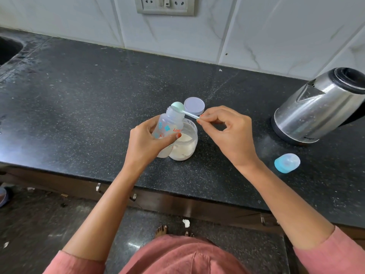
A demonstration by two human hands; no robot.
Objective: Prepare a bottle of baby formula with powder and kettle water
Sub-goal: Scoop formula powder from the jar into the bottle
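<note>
Tilting over the open powder jar (185,144), the baby bottle (168,128) is gripped by the left hand (147,141), while a scoop (178,107) pinched in the right hand (227,133) is held at its mouth. Behind lies the jar lid (194,108). On the speckled black surface (88,95), a steel kettle (320,107) and blue cap (287,162) are set rightward, below a marble-tiled wall (256,30).

Black speckled stone counter (98,99), white marble-look wall tiles (256,32), wall socket panel (165,5), dark cabinet fronts (197,210), speckled floor (39,224)

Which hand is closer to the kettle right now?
The right hand. It pinches the scoop handle midway between the bottle and the kettle. The left hand grips the bottle, on the far side of the powder jar.
</note>
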